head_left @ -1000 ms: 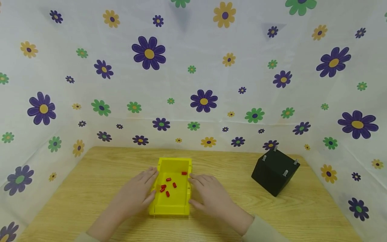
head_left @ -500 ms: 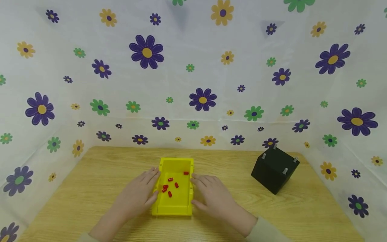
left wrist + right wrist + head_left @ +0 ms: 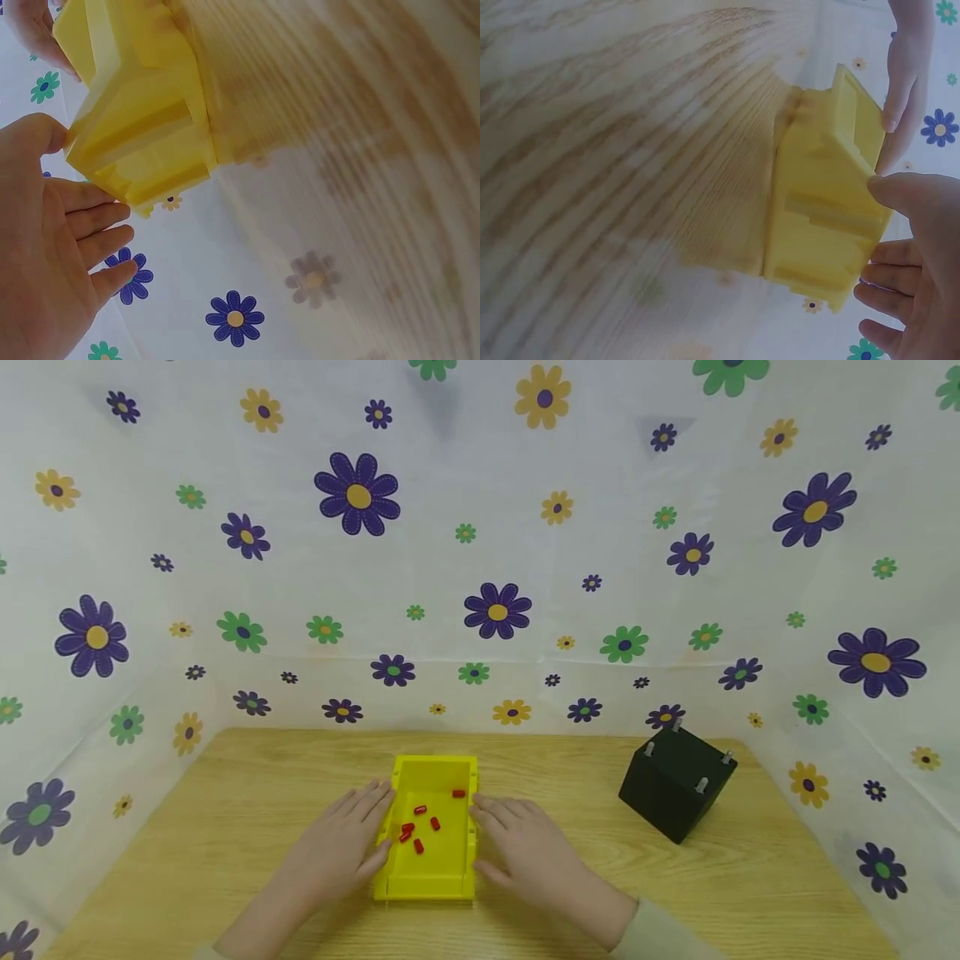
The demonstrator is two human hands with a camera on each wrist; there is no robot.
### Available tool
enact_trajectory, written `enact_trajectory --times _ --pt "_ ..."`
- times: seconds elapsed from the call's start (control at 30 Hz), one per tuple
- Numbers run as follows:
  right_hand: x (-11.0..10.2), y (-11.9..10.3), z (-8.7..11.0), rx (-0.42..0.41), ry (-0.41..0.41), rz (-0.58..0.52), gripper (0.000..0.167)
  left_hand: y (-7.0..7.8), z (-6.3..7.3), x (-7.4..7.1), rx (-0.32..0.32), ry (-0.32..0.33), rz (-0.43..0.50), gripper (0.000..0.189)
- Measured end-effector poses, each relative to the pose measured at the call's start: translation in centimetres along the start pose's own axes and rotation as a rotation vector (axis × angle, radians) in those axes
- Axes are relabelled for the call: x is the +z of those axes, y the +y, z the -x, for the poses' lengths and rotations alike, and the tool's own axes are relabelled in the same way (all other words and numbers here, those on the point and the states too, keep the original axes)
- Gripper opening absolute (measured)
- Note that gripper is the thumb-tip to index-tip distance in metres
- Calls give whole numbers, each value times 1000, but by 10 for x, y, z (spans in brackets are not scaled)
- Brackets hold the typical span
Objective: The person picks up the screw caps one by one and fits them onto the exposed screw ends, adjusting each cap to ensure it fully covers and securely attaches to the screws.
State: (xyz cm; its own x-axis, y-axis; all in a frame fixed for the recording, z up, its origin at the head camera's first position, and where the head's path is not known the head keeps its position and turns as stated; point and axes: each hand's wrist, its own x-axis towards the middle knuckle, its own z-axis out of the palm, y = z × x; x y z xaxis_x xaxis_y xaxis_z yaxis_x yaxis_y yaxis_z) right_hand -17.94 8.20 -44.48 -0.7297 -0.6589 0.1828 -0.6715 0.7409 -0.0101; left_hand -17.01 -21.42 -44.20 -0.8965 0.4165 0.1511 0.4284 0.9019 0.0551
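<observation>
A yellow plastic bin [image 3: 431, 887] stands on the wooden table, between the two hands. Several small red capsules [image 3: 418, 846] lie scattered on its floor, one of them near the far right corner. My left hand [image 3: 337, 843] rests along the bin's left side, fingers extended and the thumb at the rim. Along the opposite side, my right hand [image 3: 528, 852] touches the wall with fairly straight fingers. In the left wrist view the thumb of the left hand [image 3: 52, 240] meets the bin's edge. The right wrist view shows the right hand [image 3: 922, 255] likewise.
To the right stands a black box [image 3: 675, 785] with several grey pegs on its upper face. The wooden table [image 3: 562, 760] ends at a white curtain [image 3: 420, 568] printed with flowers, which encloses the back and both sides.
The bin has slid slightly to the right, both hands moving along with it. The head view has turned a little. The capsules keep their places inside the bin.
</observation>
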Motion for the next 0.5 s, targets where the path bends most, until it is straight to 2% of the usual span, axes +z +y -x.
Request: enact_trajectory --times 0.3,0.5 --pt "-9 3 1 -39 -61 39 70 -1 2 0 13 0 -33 67" --pt "-13 8 1 -63 -49 72 71 -2 1 -3 22 13 -33 68"
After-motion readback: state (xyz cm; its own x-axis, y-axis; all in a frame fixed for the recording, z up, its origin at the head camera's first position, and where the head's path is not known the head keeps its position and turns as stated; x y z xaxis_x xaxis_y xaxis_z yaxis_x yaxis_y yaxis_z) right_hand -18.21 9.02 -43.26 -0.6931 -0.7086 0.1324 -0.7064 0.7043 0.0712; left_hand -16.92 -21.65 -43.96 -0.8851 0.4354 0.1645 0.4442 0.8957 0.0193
